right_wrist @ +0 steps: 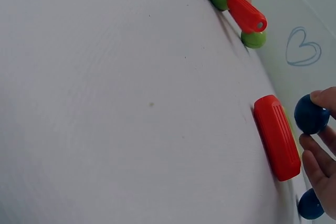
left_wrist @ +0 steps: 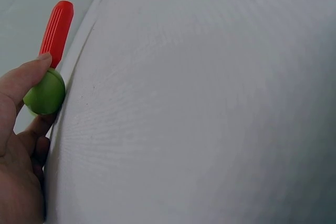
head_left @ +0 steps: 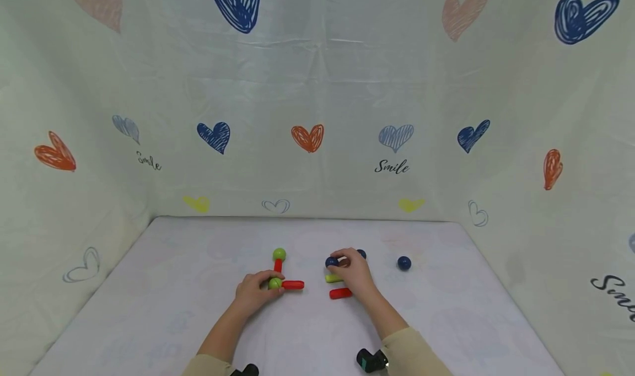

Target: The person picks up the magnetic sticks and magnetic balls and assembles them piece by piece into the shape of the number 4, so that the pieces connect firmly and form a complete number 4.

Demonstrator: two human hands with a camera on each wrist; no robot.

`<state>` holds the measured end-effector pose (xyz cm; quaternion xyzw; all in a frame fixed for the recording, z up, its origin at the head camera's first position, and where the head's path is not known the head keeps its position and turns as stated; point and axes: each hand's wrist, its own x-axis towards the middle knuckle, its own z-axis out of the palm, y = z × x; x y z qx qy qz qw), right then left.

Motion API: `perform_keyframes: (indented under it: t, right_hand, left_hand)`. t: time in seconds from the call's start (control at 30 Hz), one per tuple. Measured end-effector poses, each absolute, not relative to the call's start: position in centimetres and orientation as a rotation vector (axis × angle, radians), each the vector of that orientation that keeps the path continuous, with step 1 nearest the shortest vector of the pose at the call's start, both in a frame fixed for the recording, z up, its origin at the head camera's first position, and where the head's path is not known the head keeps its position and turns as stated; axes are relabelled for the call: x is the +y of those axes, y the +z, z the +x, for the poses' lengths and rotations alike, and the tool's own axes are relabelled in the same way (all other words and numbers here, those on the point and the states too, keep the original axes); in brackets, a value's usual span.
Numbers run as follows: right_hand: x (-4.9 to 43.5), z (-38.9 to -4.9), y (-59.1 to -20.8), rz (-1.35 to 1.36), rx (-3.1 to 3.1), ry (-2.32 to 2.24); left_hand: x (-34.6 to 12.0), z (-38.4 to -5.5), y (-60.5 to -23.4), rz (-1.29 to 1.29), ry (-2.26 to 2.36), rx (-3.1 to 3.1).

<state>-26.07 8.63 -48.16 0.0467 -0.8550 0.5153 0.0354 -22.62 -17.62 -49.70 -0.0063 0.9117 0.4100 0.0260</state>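
Rods and balls laid out on a white tabletop (head_left: 307,337), with places given from the near green ball (head_left: 275,283) as seen in the head view. The near green ball is pinched between the thumb and fingers of the left hand (head_left: 254,294). Joined to it are a crosswise red rod (head_left: 294,285), pointing right, and a rear red rod (head_left: 278,266), pointing away and capped by a far green ball (head_left: 279,254). To the right of the near green ball and slightly farther back, a dark blue ball (head_left: 332,262) is held in the closed-in fingers of the right hand (head_left: 358,279). A yellow-green rod (head_left: 334,278) and a loose red rod (head_left: 340,293) are seen to its right, beyond the crosswise red rod; a spare blue ball (head_left: 404,263) lies well to its right. The step in hand is judged to be the joining of a further ball. For the next move, the near green ball would need to be kept steady while the dark blue ball is aligned with the hole (right_wrist: 261,24) in the crosswise red rod's free end.
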Motion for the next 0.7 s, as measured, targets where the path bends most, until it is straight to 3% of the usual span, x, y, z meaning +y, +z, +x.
perform_keyframes:
  t: [0.7]
  right_hand:
    - [7.7,-23.9,-48.3,0.297,-2.591,1.842]
  left_hand:
    - [-17.6,-22.6,-49.6,-0.006,1.242,2.838]
